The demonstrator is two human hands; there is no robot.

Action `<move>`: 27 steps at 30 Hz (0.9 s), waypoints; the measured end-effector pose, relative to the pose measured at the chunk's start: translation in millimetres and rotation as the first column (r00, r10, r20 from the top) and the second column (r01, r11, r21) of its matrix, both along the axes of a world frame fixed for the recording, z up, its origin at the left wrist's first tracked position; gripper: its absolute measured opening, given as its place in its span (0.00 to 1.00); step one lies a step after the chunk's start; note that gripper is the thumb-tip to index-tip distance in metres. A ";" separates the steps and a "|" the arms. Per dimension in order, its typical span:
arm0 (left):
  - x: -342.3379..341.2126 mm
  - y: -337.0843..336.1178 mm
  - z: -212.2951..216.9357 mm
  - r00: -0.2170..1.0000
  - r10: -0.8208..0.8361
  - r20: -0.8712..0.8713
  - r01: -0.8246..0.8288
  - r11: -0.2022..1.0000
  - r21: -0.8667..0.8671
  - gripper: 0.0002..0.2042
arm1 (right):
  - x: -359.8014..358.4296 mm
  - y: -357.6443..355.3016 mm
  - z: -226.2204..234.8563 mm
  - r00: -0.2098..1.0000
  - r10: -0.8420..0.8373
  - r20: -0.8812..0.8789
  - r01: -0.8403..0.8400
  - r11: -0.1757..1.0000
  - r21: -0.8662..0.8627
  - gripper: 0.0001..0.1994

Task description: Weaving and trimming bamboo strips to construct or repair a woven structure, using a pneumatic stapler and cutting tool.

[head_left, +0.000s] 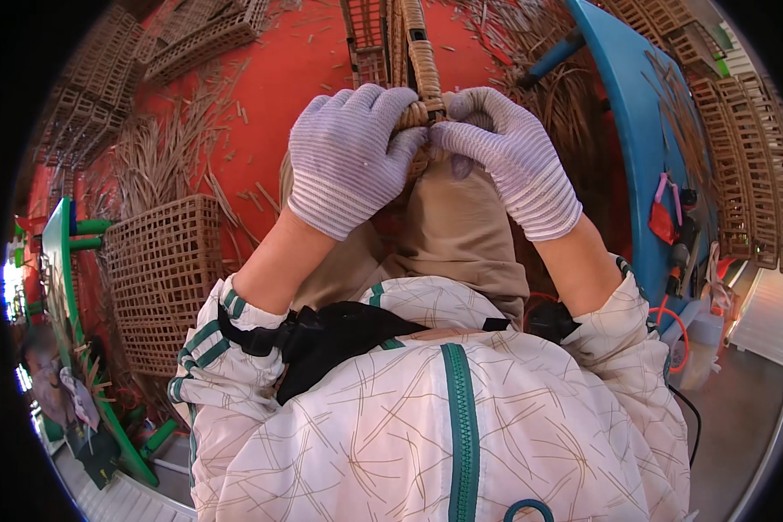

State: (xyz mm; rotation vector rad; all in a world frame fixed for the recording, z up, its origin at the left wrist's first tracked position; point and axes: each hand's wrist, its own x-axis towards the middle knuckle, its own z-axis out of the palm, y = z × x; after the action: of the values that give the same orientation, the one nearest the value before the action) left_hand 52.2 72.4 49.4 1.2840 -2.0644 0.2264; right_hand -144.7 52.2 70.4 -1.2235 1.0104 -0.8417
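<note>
Between my knees stands a frame with dark bars wrapped in tan woven strips [423, 65]. My left hand [350, 161], in a striped lavender and white knit glove, closes around the wrapped bar near its corner. Gloved the same way, my right hand [511, 161] works right at that corner, thumb and forefinger pinched together. Whatever sits between those fingertips, perhaps a strip end, is too small and covered to make out. Both hands hide much of the corner.
A blue table [613, 104] stands to the right, with tools and a red-handled cutter [664, 217] along its edge. Left is a green table [61, 261] beside an open-weave basket panel [163, 278]. Loose strips [161, 157] litter the red floor [300, 52]. More woven panels [748, 165] lean far right.
</note>
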 end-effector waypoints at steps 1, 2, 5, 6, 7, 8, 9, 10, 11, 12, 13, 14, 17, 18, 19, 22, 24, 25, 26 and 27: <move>0.2 0.0 0.3 1.000 -0.003 -0.006 0.003 1.000 0.001 0.14 | 0.8 -1.5 1.2 1.000 -0.003 -0.006 0.003 1.000 0.001 0.12; 0.2 0.2 0.6 1.000 0.001 0.000 -0.001 1.000 0.007 0.14 | 1.4 -3.1 2.2 1.000 -0.002 -0.028 0.002 1.000 0.005 0.12; 2.3 0.7 0.2 1.000 0.008 0.001 -0.008 1.000 0.017 0.14 | 3.8 -7.1 7.0 0.998 0.013 -0.067 -0.011 0.999 0.032 0.12; 2.9 0.8 0.1 1.000 0.010 -0.001 -0.010 1.000 0.021 0.14 | 4.3 -7.9 8.3 0.996 0.027 -0.080 -0.022 0.998 0.054 0.12; 3.3 0.8 0.0 1.000 0.008 -0.004 -0.008 1.000 0.021 0.14 | 4.5 -8.4 9.0 0.996 0.025 -0.084 -0.020 0.998 0.054 0.12; 3.5 0.8 0.0 1.000 0.005 -0.006 -0.005 1.000 0.022 0.14 | 4.6 -8.9 9.6 0.997 0.032 -0.074 -0.027 0.998 0.064 0.12; 3.5 0.7 -0.3 1.000 0.001 -0.008 -0.001 1.000 0.024 0.14 | 4.4 -9.5 10.1 0.997 0.039 -0.065 -0.034 0.997 0.073 0.12; 3.5 0.8 -0.3 1.000 -0.001 -0.012 0.001 1.000 0.024 0.14 | 3.5 -10.5 10.6 0.997 0.037 -0.069 -0.032 0.997 0.073 0.12; 3.5 1.1 -0.1 1.000 -0.005 -0.012 0.005 1.000 0.029 0.14 | 2.4 -11.5 11.2 0.996 0.057 -0.068 -0.051 0.995 0.087 0.12; 4.1 1.4 0.1 1.000 -0.005 -0.009 0.005 0.999 0.035 0.14 | 2.5 -12.7 11.8 0.994 0.082 -0.065 -0.075 0.992 0.101 0.12; 4.8 1.3 -0.6 1.000 -0.002 -0.012 0.002 0.999 0.036 0.14 | 3.6 -13.1 13.8 0.994 0.086 -0.067 -0.078 0.992 0.102 0.12; 5.4 1.3 -2.1 1.000 -0.001 -0.014 0.001 1.000 0.024 0.14 | 5.2 -13.2 17.0 0.992 0.089 -0.086 -0.080 0.992 0.101 0.12; 6.4 -1.0 -1.7 0.999 -0.020 -0.025 0.020 1.000 0.000 0.14 | 8.4 -12.6 20.8 0.991 0.064 -0.114 -0.055 0.995 0.078 0.11; 6.8 -1.1 -2.1 0.999 -0.024 -0.025 0.024 1.000 -0.006 0.14 | 9.1 -13.2 20.0 0.992 0.052 -0.114 -0.045 0.997 0.061 0.11; 7.3 -1.2 -2.1 0.999 -0.023 -0.026 0.023 1.000 -0.005 0.14 | 9.7 -12.6 20.7 0.992 0.053 -0.115 -0.046 0.997 0.062 0.11; 9.2 0.1 0.1 1.000 -0.020 -0.016 0.020 1.000 0.018 0.14 | 9.6 -7.4 21.7 0.988 0.049 -0.144 -0.051 0.999 -0.010 0.10; 9.8 1.4 3.1 0.999 -0.021 -0.028 0.022 0.999 0.037 0.15 | 5.3 -4.8 18.9 0.987 0.058 -0.152 -0.059 0.998 -0.003 0.09; 9.9 1.4 3.7 0.999 -0.024 -0.027 0.025 0.999 0.039 0.15 | 4.5 -0.9 18.3 0.987 0.055 -0.150 -0.056 0.998 -0.001 0.09; 10.1 1.4 4.1 0.999 -0.026 -0.029 0.027 0.999 0.034 0.15 | 3.7 4.0 17.9 0.994 0.024 -0.106 -0.023 1.000 0.005 0.10; 9.7 1.5 4.2 0.999 -0.026 -0.030 0.027 0.999 0.029 0.16 | 2.3 6.3 16.9 0.998 -0.007 -0.060 0.008 1.000 0.014 0.11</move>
State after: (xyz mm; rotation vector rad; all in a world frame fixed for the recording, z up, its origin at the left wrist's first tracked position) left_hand 61.8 73.8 53.6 1.2694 -2.0654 0.1642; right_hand -142.3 58.5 87.3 -1.2397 1.0682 -0.8064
